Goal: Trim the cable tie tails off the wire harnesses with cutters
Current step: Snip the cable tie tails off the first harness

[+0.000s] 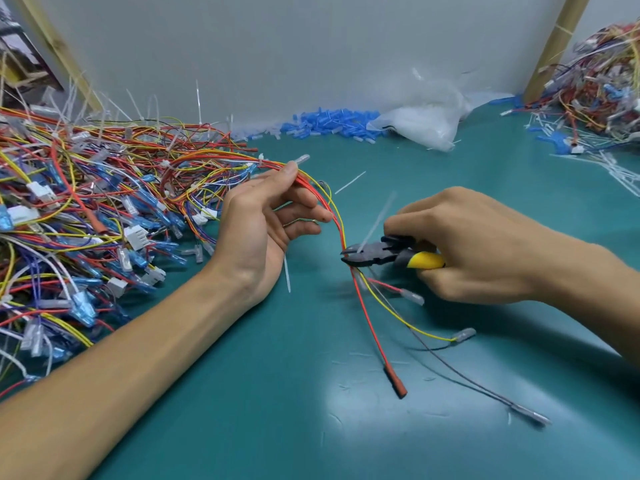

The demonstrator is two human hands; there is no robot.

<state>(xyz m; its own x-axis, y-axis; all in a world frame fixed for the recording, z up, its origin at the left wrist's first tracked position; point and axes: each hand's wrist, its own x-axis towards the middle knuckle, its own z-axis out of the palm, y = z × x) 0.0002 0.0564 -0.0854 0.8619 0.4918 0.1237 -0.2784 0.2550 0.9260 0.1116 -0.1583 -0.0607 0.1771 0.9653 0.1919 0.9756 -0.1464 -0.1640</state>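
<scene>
The left hand (263, 216) pinches the wires (322, 194), the right hand (478, 244) grips the cutters (374, 256) at the white tie tail (377, 220), and a firm snip looks due next.

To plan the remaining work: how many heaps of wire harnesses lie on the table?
2: a large heap at the left, a smaller heap at the back right; more may lie outside view.

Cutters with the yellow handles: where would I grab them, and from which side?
Probably by the yellow handles, coming from the right as the right hand does. The cutters point their dark head left, jaws at the wire harness that the left hand holds, so only the handle end is free.
</scene>
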